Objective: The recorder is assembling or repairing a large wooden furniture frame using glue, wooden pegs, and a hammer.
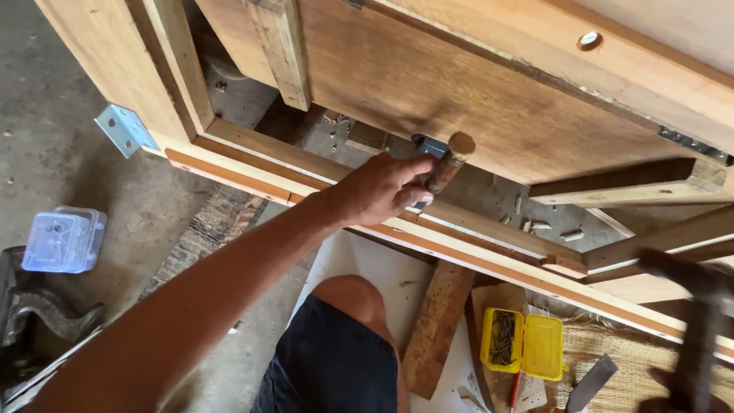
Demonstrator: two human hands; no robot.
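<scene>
The left hand (386, 187) is clenched around a wooden-handled tool (449, 162), its tip against a blue-grey metal bracket (428, 145) on the wooden door panel (489, 99), seemingly bracing it in place. The right hand (673, 390), low and blurred, appears to grip a hammer (699, 321). Below lie an open yellow box of nails (524, 344) and, far left, a clear plastic box (65, 241)

A woodworking shop: timber frames (489, 260), a nail box (505, 340), concrete floor (46, 160).
</scene>
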